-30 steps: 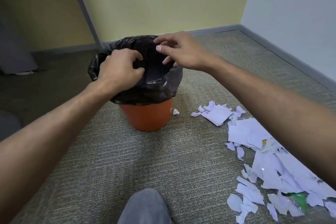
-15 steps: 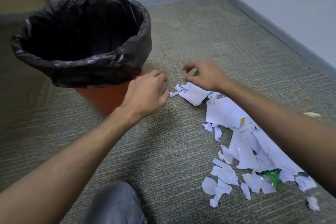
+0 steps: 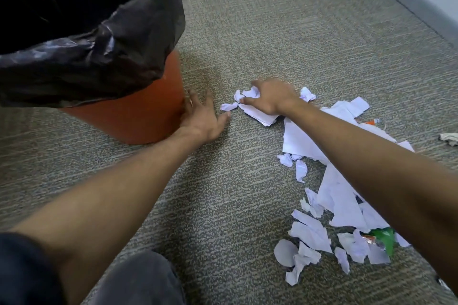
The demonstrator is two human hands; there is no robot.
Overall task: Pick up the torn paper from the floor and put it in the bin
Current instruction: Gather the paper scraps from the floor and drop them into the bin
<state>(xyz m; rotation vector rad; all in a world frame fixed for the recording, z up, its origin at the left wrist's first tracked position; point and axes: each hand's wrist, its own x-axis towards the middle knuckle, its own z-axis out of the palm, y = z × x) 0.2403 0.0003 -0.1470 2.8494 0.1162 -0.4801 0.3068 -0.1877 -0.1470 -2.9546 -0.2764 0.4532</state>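
Where the view starts, at the bottom edge, a knee (image 3: 138,280) in grey cloth and a dark sleeve (image 3: 22,270) fill the lower left. Just beyond them, on the right, torn paper (image 3: 309,233) lies scattered over the carpet (image 3: 223,193): small white scraps nearest, with a green wrapper (image 3: 385,238) among them, then bigger sheets (image 3: 339,195) partly hidden under the right forearm. Both bare forearms reach forward across the carpet.

Farther out, the left hand (image 3: 200,116) lies low by the floor with its fingers spread and relaxed, holding nothing; its fingers reach the orange wall of the bin (image 3: 138,116), and whether they touch it cannot be told. Just beside its thumb lies a small scrap (image 3: 229,106). The right hand (image 3: 270,99) rests on the far end of the paper trail, its fingers curled down and gathering a clump (image 3: 252,93) of white pieces against the carpet. A crumpled bit (image 3: 307,94) sits just past that wrist.

At the right edge lies a grey-white wad (image 3: 449,136), apart from the rest.

Beyond the left hand stands the bin, its black liner (image 3: 104,57) folded over the rim. A grey baseboard (image 3: 409,0) crosses the far right corner.
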